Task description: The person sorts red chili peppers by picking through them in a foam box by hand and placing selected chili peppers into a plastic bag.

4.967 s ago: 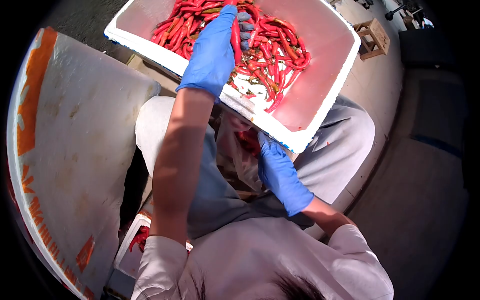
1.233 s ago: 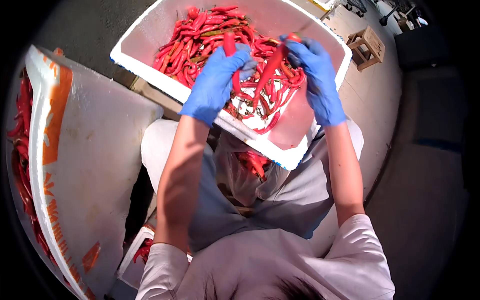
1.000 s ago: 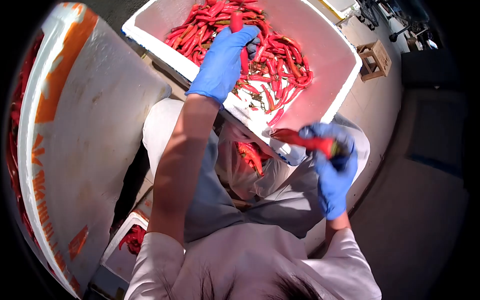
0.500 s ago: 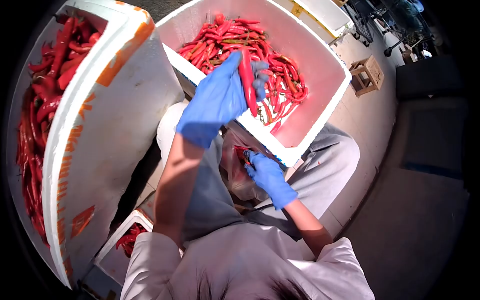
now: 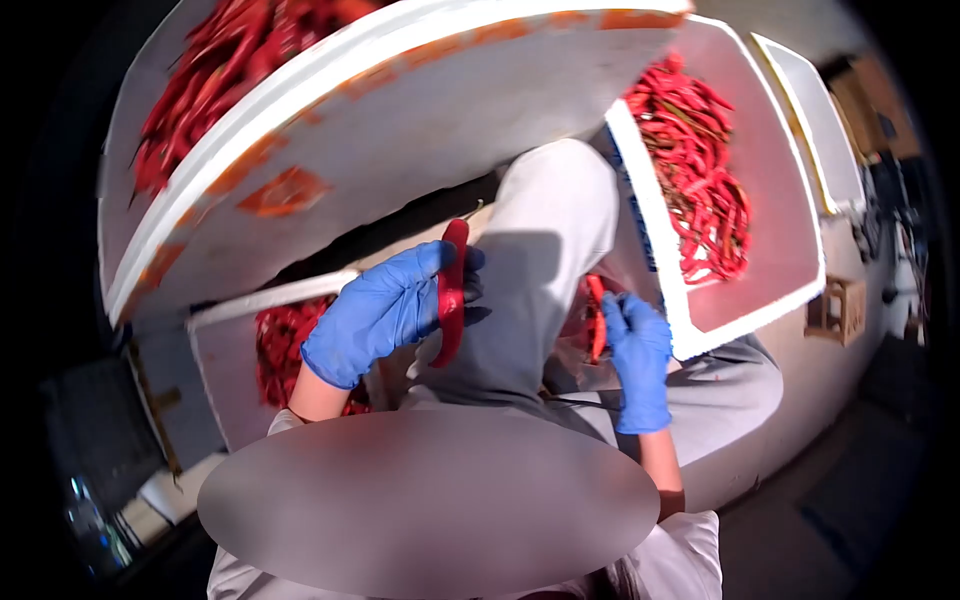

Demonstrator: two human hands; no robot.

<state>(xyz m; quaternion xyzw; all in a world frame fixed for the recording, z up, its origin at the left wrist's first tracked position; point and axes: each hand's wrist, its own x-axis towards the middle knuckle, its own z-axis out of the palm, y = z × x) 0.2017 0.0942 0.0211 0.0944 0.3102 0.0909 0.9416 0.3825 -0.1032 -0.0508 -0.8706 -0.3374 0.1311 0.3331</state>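
Observation:
In a blue glove, my left hand point(image 5: 390, 310) grips a long red chili point(image 5: 453, 292), held upright over my left leg, near the lower box point(image 5: 232, 392) of red chilies. My right hand point(image 5: 640, 355), gloved in blue too, is at the mouth of a clear plastic bag point(image 5: 568, 368) between my legs. A red chili point(image 5: 597, 318) lies in the bag beside its fingers; whether the fingers hold anything is unclear. Right of that hand stands a white foam box point(image 5: 765, 315) with a heap of red chilies point(image 5: 690, 150) in it.
A large foam box point(image 5: 400, 140) with orange lettering stands at the upper left, full of red chilies point(image 5: 235, 75). At the right are a wooden stool point(image 5: 838, 310) and another white box point(image 5: 820, 125). A bottle point(image 5: 90, 520) is at the lower left.
The view has swung left, bringing the lower box into fuller sight. My left hand, still with its chili, has moved from the front box toward the lower box. My right hand remains at the bag.

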